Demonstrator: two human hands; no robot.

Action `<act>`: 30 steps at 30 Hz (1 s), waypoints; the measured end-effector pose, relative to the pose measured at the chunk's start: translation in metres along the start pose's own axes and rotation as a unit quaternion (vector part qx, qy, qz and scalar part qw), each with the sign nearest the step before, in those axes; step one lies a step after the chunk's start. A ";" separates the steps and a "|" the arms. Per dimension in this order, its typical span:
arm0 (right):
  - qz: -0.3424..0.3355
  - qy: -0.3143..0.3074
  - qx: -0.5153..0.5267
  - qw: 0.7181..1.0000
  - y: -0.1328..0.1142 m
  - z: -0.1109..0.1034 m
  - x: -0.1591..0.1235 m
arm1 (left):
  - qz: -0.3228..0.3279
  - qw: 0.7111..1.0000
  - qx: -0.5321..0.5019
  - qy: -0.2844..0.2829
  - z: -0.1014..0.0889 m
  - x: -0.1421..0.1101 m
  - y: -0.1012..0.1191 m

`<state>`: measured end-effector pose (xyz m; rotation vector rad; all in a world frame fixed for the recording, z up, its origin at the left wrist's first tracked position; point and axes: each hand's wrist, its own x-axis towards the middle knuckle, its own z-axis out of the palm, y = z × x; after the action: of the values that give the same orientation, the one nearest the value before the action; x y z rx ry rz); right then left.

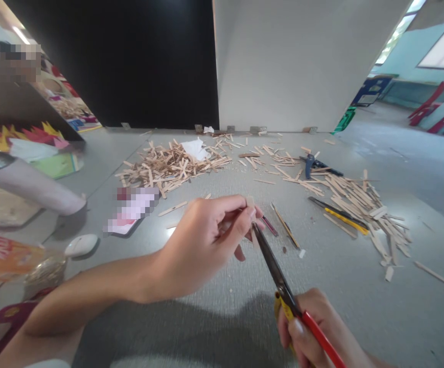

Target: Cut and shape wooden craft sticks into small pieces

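My left hand [210, 245] is closed, pinching a thin flat wooden stick [250, 202] upright between thumb and fingertips. My right hand [313, 327] grips a scissor-like tool [273, 266] with long dark blades and red and yellow handles. The tips of its blades meet the stick just below my left thumb. Whether they are closed on the wood I cannot tell. Behind my hands on the grey surface lie a thin pencil-like tool [285, 225] and a small dark red stick-shaped item [270, 225].
A heap of wooden sticks [176, 168] with white paper [195, 148] lies at the back. More sticks [359, 199] spread right, near a black-and-yellow cutter [344, 217] and a dark blue tool [309, 166]. Leftward are a phone [133, 209], a white mouse [81, 246] and a cardboard tube [33, 181].
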<state>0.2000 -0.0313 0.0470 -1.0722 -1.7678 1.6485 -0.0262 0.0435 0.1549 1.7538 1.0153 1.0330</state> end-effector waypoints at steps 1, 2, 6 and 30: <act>-0.006 0.003 -0.002 1.000 0.000 0.000 0.000 | 0.000 1.000 0.000 -0.001 0.000 0.000 0.000; -0.013 0.004 -0.005 1.000 0.000 0.001 0.001 | 0.001 1.000 0.000 -0.001 0.000 0.000 0.000; -0.025 0.005 -0.007 1.000 -0.003 0.000 0.002 | 0.004 1.000 -0.001 -0.008 -0.001 -0.001 -0.004; 0.053 0.032 -0.006 0.998 -0.013 0.002 0.000 | 0.026 0.994 0.076 -0.068 -0.008 0.003 -0.013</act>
<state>0.1958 -0.0320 0.0595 -1.2291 -1.7091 1.6484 -0.0350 0.0527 0.1466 1.9542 0.9888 0.8735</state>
